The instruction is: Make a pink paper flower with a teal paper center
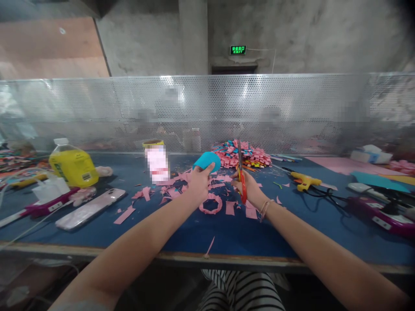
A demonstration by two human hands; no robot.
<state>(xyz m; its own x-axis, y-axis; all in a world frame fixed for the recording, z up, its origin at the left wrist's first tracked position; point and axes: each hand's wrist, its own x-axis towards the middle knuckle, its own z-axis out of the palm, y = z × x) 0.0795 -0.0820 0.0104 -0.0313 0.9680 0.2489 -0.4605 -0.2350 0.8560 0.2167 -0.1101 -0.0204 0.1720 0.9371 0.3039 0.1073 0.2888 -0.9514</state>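
Observation:
My left hand pinches a rounded piece of blue paper above the table, thumb on top. To its right, my right hand is wrapped round the handles of red and yellow scissors, whose blades point up and away from me. A small gap separates the scissors from the blue paper. Beneath my hands lie a pink paper ring and scattered pink paper scraps. Behind them rises a heap of cut pink and blue paper pieces.
On the left are a bottle of yellow liquid, a phone and a purple power strip. A yellow glue gun and another purple power strip lie right. A perforated metal screen stands along the back.

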